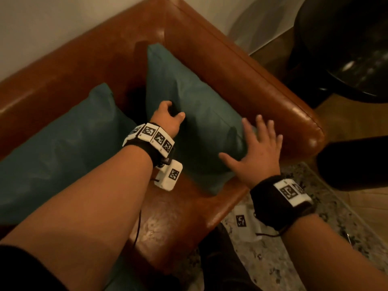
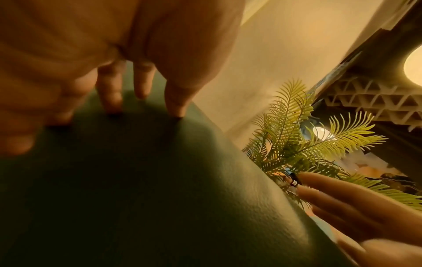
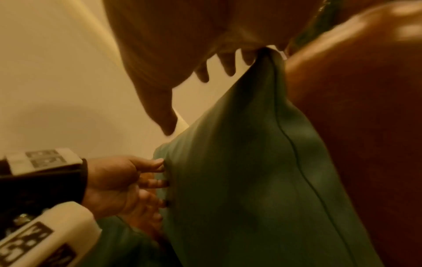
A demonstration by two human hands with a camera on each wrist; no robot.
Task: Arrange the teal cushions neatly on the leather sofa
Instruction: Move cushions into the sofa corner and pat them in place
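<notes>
Two teal cushions sit on the brown leather sofa point(image 1: 252, 76). One cushion point(image 1: 201, 106) stands tilted in the corner, against the armrest. The other cushion point(image 1: 63, 143) lies lower, leaning on the backrest at left. My left hand point(image 1: 170, 116) presses its fingertips into the face of the corner cushion point(image 3: 239, 171); the dents show beside the left hand point(image 3: 128, 184) in the right wrist view. My right hand point(image 1: 256, 148) is spread flat at that cushion's near right edge, by the armrest point(image 3: 354, 108). The left wrist view shows fingertips point(image 2: 109, 104) on the cushion point(image 2: 160, 198).
A black round piece of furniture point(image 1: 346, 49) stands beyond the armrest at top right. Another dark object point(image 1: 357, 162) sits right of the sofa. A speckled rug point(image 1: 273, 259) with a marker card point(image 1: 243, 222) lies below. A fern-like plant point(image 2: 297, 144) shows past the cushion.
</notes>
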